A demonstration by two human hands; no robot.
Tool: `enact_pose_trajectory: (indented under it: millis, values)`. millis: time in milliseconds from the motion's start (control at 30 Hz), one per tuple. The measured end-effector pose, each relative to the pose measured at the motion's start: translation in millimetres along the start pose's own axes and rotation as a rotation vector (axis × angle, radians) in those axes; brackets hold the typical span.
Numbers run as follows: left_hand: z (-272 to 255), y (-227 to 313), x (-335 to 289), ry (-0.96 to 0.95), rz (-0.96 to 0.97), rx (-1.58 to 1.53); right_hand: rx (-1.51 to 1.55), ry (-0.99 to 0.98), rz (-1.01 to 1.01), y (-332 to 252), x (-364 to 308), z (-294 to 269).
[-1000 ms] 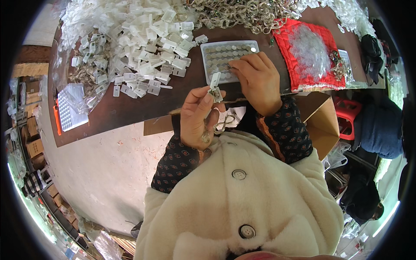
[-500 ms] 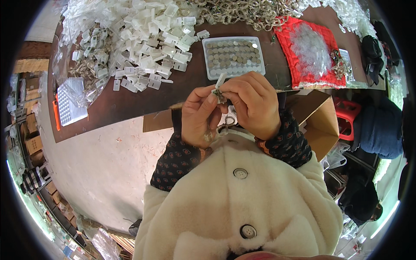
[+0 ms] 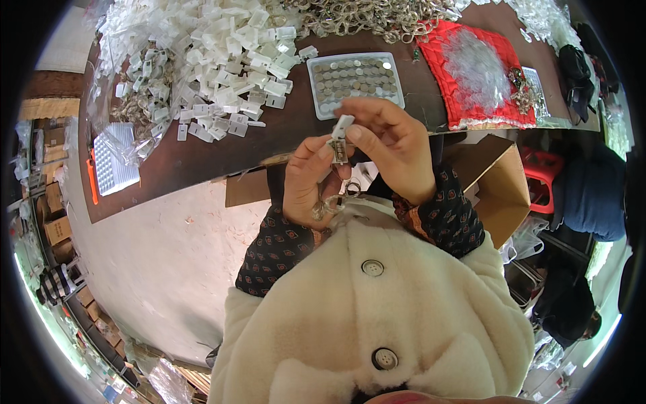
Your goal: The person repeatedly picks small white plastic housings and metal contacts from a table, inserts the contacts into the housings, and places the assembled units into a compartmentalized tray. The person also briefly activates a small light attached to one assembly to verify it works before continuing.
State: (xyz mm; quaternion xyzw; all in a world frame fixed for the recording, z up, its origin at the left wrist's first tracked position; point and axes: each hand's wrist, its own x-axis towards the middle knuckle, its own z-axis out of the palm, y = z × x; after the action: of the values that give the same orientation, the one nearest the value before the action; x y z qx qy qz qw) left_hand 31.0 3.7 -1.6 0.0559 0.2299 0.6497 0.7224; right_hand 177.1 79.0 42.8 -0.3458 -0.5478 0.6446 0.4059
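Above the table's near edge, my left hand point(image 3: 308, 176) pinches a small white plastic case point(image 3: 338, 149) between thumb and fingers. Its pale lid point(image 3: 342, 126) is swung up, and inside the body show small metallic parts too fine to make out. A clear coiled cord with rings point(image 3: 334, 202) dangles below, against my left palm. My right hand point(image 3: 390, 145) is at the lid, thumb against its right edge and fingers curled over behind its top. Just beyond my hands lies a white tray point(image 3: 313, 87) with rows of round silvery button cells point(image 3: 356, 79).
A heap of white plastic cases point(image 3: 235, 67) spreads over the table's left side. Coiled cords point(image 3: 370, 19) are piled at the back. A red cloth point(image 3: 441, 67) with clear plastic bits lies right. A cardboard box point(image 3: 505, 178) and red stool point(image 3: 540, 172) stand right, below table level.
My right hand has shifted up and its fingers have loosened from the case body. The case now faces up, showing its inside, and the cord hangs closer to my left palm.
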Motion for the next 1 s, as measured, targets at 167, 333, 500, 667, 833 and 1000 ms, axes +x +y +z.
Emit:
enact_pose_trajectory:
  millis: [167,333,500,667,833,1000]
  values:
    - [-2.2,0.7,1.6,-0.019,-0.029,0.054,-0.184,0.031,-0.118,-2.1,-1.3,2.5]
    - [4.9,2.8,0.2,-0.056,-0.076,-0.109,-0.25,-0.113,-0.404,0.1,0.2,-0.7]
    - [17.2,-3.1,-5.6,0.112,-0.061,-0.142,-0.325,-0.156,-0.598,5.7,3.4,-3.0]
    - [17.8,-5.6,-6.7,0.222,-0.109,-0.099,-0.342,-0.102,-0.66,9.3,2.3,0.1]
    - [14.6,-14.2,-11.9,0.126,-0.09,0.022,-0.311,-0.1,-0.623,6.9,-6.4,-6.4]
    - [12.6,-22.2,-10.5,0.097,-0.105,-0.086,-0.573,-0.049,-0.831,12.1,-13.2,-21.1]
